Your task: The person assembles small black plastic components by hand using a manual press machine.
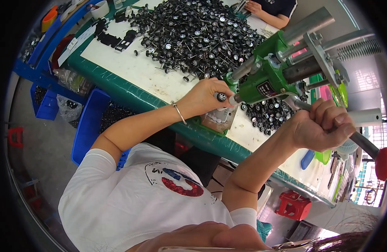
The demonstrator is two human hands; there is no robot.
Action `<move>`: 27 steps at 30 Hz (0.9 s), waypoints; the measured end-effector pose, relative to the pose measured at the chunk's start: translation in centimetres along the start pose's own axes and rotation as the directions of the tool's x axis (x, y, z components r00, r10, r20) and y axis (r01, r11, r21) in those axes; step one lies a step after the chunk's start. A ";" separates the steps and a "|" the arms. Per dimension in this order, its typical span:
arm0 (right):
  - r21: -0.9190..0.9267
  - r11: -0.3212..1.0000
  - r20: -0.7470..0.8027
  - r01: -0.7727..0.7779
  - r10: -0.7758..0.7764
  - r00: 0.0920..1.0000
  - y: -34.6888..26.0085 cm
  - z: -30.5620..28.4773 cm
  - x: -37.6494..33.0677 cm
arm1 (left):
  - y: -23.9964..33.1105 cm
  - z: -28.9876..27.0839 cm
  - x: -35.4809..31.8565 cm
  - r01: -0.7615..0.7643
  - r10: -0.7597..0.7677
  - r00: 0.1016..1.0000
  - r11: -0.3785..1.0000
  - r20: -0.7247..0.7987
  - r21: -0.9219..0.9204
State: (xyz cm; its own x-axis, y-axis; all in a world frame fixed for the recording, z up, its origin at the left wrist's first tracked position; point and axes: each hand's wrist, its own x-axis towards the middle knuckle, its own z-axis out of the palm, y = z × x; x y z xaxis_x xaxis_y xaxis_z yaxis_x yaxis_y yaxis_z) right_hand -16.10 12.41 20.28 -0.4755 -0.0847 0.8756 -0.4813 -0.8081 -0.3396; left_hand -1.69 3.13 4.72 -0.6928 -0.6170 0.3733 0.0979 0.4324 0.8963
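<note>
My left hand (205, 95) is closed with its fingertips around a small black toy wheel (221, 97), whose silver hub shows. It holds the wheel under the ram of a green hand press (267, 84), just above the press's metal base plate (219, 120). Whether an axle is in the wheel is hidden by my fingers. Wrapped round the press's metal lever (365, 143) is my right hand (323, 126), closed, with the lever's red knob (383, 164) sticking out beyond it. A heap of black wheels on metal axles (193, 35) lies just past my left hand.
A smaller pile of wheels (265, 116) lies beside the press. Black plastic chassis parts (118, 40) are at the table's far left. A blue bin (89, 126) stands left of the table, a red stool (293, 205) at lower right. Another person's hand (253, 7) works at the far side.
</note>
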 end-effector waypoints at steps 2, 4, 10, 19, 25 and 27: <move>-0.011 1.000 -0.003 -0.010 0.010 1.000 -0.2 0.4 0.3 | -0.2 0.4 -0.3 -0.031 0.030 0.999 0.998 -0.026 -0.050; -0.023 1.000 -0.007 -0.020 0.019 1.000 -0.3 0.7 0.6 | -0.6 0.7 -0.6 -0.060 0.059 0.998 0.997 -0.035 -0.049; -0.125 0.862 -0.142 -0.491 0.474 0.869 1.1 2.3 3.7 | 0.2 0.6 -1.2 0.111 -0.102 0.994 0.967 0.047 -0.228; -0.035 0.775 0.043 -0.630 0.631 0.774 4.3 -2.7 3.2 | -3.7 -6.9 -1.8 0.349 -0.387 0.916 0.901 -0.109 -0.259; -0.284 0.557 -0.186 -0.781 0.767 0.615 4.9 -8.6 -1.9 | -6.4 -8.8 -2.4 0.108 -0.078 0.993 0.894 -0.085 0.435; -0.376 0.533 -0.099 -0.758 0.790 0.605 4.8 -10.7 -5.0 | -5.6 -8.3 -2.1 0.126 -0.107 0.992 0.870 -0.068 0.477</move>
State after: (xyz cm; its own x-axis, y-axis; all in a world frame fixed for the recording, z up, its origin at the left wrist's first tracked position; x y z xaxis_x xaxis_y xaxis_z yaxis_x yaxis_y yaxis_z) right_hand -23.93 15.18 10.56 -0.7412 -0.6315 0.2278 -0.1734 -0.1477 -0.9737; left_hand 5.13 -3.46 0.94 -0.6490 -0.7029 0.2911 -0.3428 0.6118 0.7129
